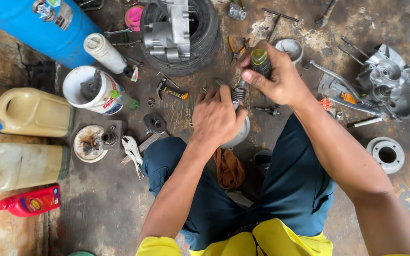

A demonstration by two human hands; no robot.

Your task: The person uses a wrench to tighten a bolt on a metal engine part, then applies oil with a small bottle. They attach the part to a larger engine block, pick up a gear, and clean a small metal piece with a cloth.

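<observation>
Hands meet over the floor (119, 199) between the person's knees: the right hand (276, 80) grips a screwdriver (258, 61) by its dark handle, its tip at a coil spring (238, 93). The left hand (217, 118) closes over a round metal part (239, 135) just under the spring. Pliers (132, 149) lie left of it; an engine case (385, 85) right.

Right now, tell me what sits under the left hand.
Under the left hand a round grey metal part shows at its edge, with a coiled spring by the fingertips. The palm covers the rest of the part.
</observation>
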